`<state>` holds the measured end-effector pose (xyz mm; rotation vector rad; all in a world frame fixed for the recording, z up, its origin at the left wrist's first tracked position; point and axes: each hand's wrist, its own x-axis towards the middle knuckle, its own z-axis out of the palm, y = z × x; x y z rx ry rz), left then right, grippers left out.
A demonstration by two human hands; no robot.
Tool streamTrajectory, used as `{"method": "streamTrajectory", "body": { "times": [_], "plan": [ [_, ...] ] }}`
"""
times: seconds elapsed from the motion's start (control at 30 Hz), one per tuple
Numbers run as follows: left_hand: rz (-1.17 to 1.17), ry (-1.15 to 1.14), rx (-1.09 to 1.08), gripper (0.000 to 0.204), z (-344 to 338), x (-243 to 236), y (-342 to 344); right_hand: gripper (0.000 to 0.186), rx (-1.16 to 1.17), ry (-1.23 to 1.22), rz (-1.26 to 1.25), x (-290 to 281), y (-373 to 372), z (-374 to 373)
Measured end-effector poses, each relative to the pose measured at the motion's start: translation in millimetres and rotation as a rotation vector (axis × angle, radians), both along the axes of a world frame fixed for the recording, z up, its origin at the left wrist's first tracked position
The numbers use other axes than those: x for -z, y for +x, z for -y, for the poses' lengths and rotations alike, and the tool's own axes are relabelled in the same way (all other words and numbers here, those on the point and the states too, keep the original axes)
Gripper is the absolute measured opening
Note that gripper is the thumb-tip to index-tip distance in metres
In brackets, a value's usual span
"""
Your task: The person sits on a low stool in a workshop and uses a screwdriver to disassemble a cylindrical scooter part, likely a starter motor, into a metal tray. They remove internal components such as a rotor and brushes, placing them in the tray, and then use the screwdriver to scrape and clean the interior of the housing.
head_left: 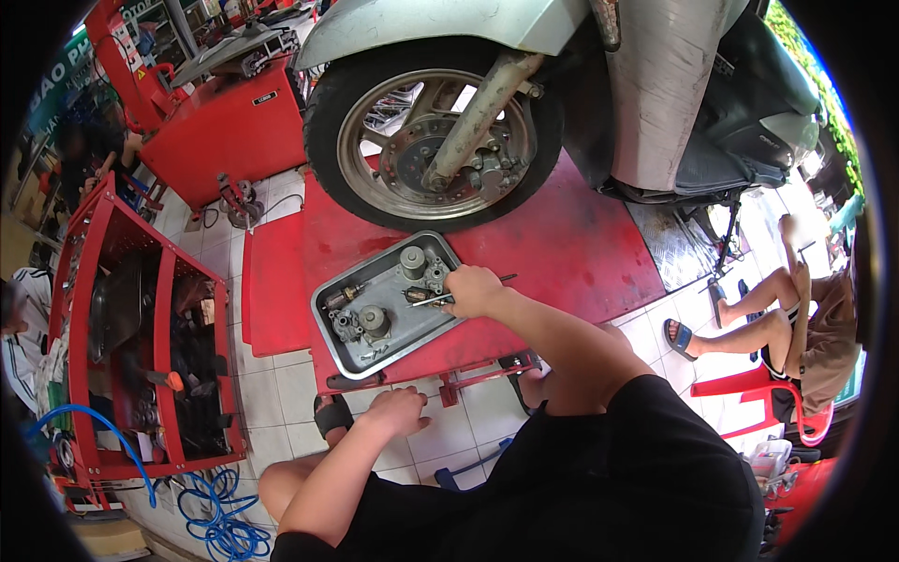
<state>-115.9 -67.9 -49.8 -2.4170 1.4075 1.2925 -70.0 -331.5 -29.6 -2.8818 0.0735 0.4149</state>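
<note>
My right hand (473,289) is closed over the right edge of a grey metal tray (382,270). Its fingers grip a thin tool with a silver shaft (430,301); a dark thin end sticks out behind the hand. Inside the tray lie two grey cast metal parts, each with a round cylinder: one near the far end (412,261), the other near the front (375,321). Smaller dark-and-metal fittings (344,297) lie between them and at the left wall. Lower down, my left hand (397,410) hangs in front of the tray with fingers curled, apparently holding nothing.
The tray rests on a red lift platform (562,244), close to a scooter's front wheel (435,131). A red tool cart (169,337) stands at left, with a coiled blue hose (220,515) on the floor. At right, a person sits on a red chair (740,393); others are at far left.
</note>
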Motion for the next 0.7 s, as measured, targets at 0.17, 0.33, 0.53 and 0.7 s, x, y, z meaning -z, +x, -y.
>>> {"method": "streamTrajectory", "body": {
  "times": [0.17, 0.33, 0.53, 0.7],
  "plan": [
    [0.006, -0.002, 0.001, 0.052, 4, 0, -2, 0.038, -0.013, 0.001, -0.042, 8, -1, -9],
    [0.034, 0.009, 0.001, 0.051, 2, 2, -4, 0.038, 0.051, 0.008, -0.034, 5, -4, -15],
    [0.037, 0.008, 0.005, 0.05, 4, -1, -5, 0.042, 0.136, 0.017, -0.059, 9, -10, -24],
    [0.072, -0.035, 0.007, 0.047, 1, 5, -6, 0.046, 0.178, 0.033, 0.004, 16, -10, -23]
  ]
}}
